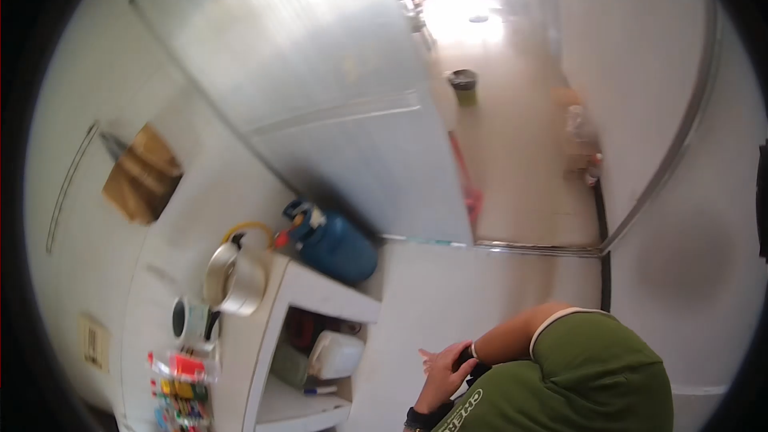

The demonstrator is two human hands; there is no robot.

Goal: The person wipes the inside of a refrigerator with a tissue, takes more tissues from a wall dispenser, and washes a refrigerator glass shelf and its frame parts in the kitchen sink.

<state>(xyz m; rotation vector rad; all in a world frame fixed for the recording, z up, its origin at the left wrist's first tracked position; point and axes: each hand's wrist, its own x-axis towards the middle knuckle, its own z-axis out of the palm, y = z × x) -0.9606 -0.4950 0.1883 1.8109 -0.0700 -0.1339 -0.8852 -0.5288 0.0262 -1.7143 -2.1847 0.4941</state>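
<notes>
At the bottom of the head view, my right hand (456, 351) reaches leftward from the green sleeve, with at least one finger stretched out. It overlaps my left hand (436, 384), which comes up from below. A black band (429, 418) circles my left wrist. Between the hands and my green shirt (596, 372) lies something dark (468, 359), too unclear to name. The overlap hides most of the left fingers, and nothing else shows in the hands.
To the left, a white counter (276, 304) bears a metal pot (246, 282), a mug (189, 319) and several bottles (182, 400). Beside it stands a blue gas cylinder (340, 250). A doorway with a metal threshold (536, 248) opens ahead, a bin (464, 88) beyond.
</notes>
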